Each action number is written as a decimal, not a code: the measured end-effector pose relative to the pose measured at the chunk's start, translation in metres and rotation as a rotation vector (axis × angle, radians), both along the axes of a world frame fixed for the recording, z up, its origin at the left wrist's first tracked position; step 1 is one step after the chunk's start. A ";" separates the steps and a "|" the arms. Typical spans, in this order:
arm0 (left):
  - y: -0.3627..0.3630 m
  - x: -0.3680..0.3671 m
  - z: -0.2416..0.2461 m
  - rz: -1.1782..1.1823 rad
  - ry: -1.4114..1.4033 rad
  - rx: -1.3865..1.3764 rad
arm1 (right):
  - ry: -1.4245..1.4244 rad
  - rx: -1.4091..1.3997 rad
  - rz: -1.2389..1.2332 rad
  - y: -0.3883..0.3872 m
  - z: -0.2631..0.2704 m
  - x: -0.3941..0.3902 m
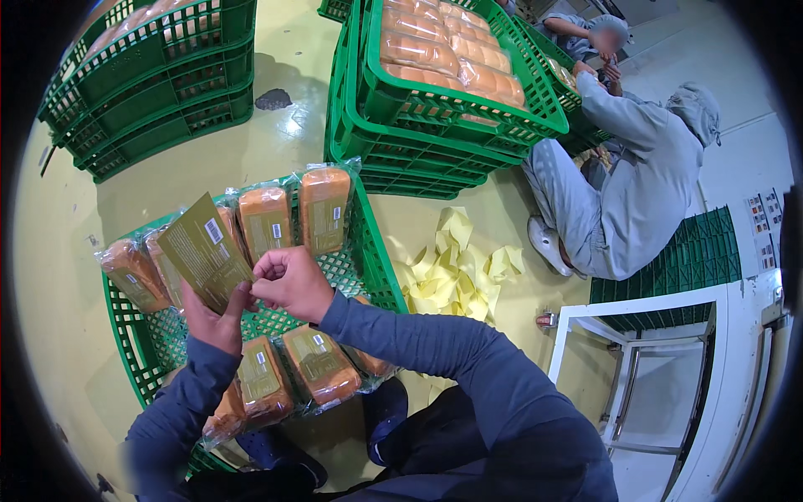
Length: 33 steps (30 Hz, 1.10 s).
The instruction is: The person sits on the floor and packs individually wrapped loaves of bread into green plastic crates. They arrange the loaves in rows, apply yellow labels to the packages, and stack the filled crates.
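Note:
My left hand (pixel 216 320) grips a gold-green adhesive label (pixel 204 254) that carries small print and a barcode. At its lower right corner, my right hand (pixel 295 282) pinches the edge between thumb and fingertips. Below both hands is a green plastic crate (pixel 379 263). Plastic-wrapped bread loaves lean along its far side, among them one loaf (pixel 325 188) at the right end and another (pixel 265 213) beside it. More wrapped loaves, such as this one (pixel 321 364), lie along the near side. The loaves plainly in sight bear similar labels. My left hand hides part of the far row.
Crumpled yellow paper sheets (pixel 458 263) lie on the floor to the right. Stacked green crates of loaves stand ahead (pixel 439 119) and far left (pixel 169 81). A crouching person (pixel 646 182) and another person (pixel 568 28) work nearby. A white metal frame (pixel 640 301) stands at right.

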State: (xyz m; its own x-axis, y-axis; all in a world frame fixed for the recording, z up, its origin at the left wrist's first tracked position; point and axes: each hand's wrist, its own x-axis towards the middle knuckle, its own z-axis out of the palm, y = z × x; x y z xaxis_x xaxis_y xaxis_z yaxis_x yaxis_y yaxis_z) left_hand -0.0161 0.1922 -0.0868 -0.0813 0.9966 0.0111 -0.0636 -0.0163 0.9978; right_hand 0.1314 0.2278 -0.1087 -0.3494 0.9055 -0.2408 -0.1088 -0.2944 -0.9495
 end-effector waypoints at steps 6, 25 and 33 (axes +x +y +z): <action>0.002 0.005 0.002 0.083 0.107 0.062 | 0.073 -0.039 -0.034 -0.001 -0.002 -0.002; 0.013 -0.012 0.012 0.150 0.838 0.384 | 0.149 0.063 -0.026 -0.002 -0.004 -0.004; 0.011 -0.020 0.003 -0.113 0.607 0.313 | 0.151 0.099 -0.052 -0.006 0.003 -0.006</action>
State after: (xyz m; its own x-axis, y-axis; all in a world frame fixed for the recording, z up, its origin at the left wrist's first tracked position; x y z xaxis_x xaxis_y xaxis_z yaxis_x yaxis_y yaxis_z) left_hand -0.0365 0.2029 -0.0842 0.1341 0.9413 0.3099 0.4866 -0.3350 0.8068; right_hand 0.1250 0.2218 -0.1060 -0.3269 0.9400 -0.0979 -0.2648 -0.1906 -0.9453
